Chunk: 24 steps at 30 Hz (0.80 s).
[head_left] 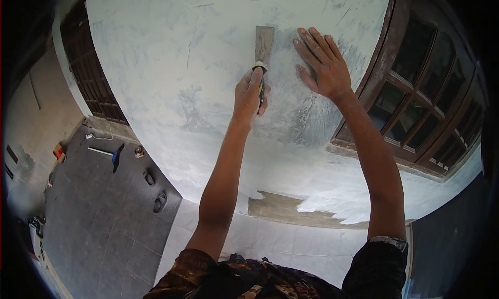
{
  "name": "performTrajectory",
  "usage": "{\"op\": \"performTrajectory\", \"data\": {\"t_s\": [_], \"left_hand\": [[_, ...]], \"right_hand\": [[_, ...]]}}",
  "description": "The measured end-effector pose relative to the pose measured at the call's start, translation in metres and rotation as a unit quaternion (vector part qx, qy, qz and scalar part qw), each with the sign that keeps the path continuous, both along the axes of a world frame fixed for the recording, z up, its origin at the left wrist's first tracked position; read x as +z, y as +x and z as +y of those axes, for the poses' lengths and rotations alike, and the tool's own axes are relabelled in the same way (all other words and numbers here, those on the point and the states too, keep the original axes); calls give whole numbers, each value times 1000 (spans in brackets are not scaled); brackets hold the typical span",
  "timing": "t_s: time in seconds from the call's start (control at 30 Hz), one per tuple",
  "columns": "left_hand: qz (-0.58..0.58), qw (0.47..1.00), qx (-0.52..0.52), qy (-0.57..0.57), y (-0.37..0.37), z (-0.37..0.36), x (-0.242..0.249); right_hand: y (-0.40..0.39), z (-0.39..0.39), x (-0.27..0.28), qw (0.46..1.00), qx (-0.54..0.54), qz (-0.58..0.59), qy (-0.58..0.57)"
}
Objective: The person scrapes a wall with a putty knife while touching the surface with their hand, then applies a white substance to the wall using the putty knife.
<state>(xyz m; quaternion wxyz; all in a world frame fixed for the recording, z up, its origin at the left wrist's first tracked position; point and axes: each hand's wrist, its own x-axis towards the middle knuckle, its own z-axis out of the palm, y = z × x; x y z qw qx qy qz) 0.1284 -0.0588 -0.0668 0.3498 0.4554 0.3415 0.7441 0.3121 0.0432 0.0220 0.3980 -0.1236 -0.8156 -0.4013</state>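
Observation:
My left hand is wrapped round the dark handle of a putty knife. The knife's flat grey blade points up and lies against or close to the wall. To the right, my right hand rests flat on the wall, fingers spread and dusted with pale powder. White coating with grey smears and rough patches covers the wall around both hands. Lower down, a bare brown patch shows with a ragged white edge.
A dark wooden window frame with glass panes stands right of my right hand. At left are a wooden door, a broom with a blue head, sandals and a white cord on the dark tiled floor.

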Motion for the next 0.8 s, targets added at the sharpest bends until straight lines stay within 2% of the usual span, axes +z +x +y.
{"op": "performTrajectory", "data": {"t_s": [0.07, 0.17, 0.27, 0.33, 0.53, 0.73, 0.8], "left_hand": [[-6, 1000, -6, 14, 2, -4, -5], [-20, 999, -8, -33, 3, -11, -23], [-9, 999, -17, -43, -3, -11, -20], [9, 1000, -10, -9, -6, -7, 0], [-20, 999, -31, -32, 5, -14, -24], [7, 1000, -20, 3, -1, 1, -7], [0, 1000, -19, -21, 5, -9, -23]], "right_hand": [[1, -1, -2, 1000, -15, -4, 0], [1, 0, 1, 1000, -23, -3, 11], [0, 1, -1, 1000, -21, -2, 11], [-1, 0, 0, 1000, -26, -3, 10], [0, -1, 0, 1000, -24, -2, 12], [0, -4, -1, 999, -37, -5, 3], [0, -3, 0, 1000, -2, 1, 3]]}}
